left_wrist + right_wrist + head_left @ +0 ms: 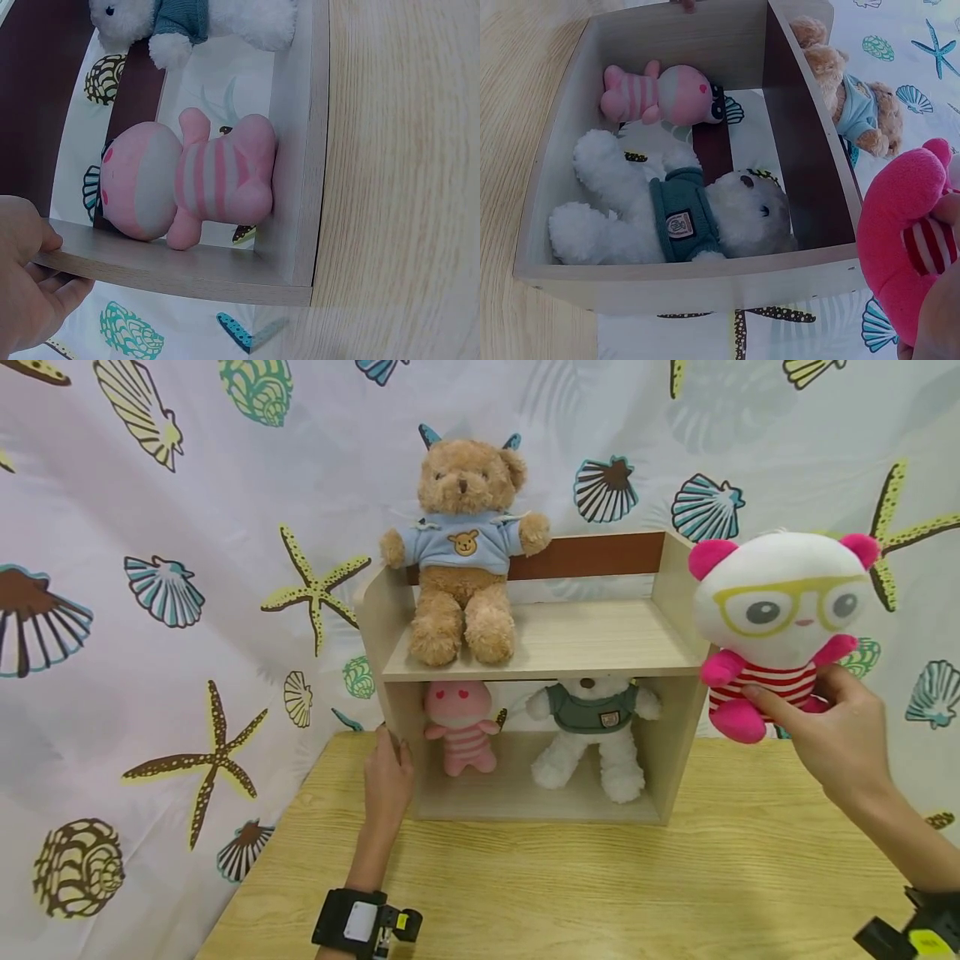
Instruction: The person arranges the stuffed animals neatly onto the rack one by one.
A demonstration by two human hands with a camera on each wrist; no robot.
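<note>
My right hand [847, 739] holds a panda plush [783, 602] in the air, right of a small two-level wooden shelf [592, 635]. The panda has a white head, yellow glasses, pink limbs and a red-striped body. In the right wrist view only part of its pink body [900, 225] shows. My left hand [388, 781] grips the shelf's left side panel. The left wrist view shows the thumb and fingers [67, 296] on opposite faces of that panel [180, 274].
A brown teddy bear [461, 547] in a blue top sits on the upper level, at the left. Below are a pink striped plush [461, 731] and a white bear [588, 718] in a green top. The shelf stands on a wooden table [570, 885] before a shell-patterned cloth [225, 510].
</note>
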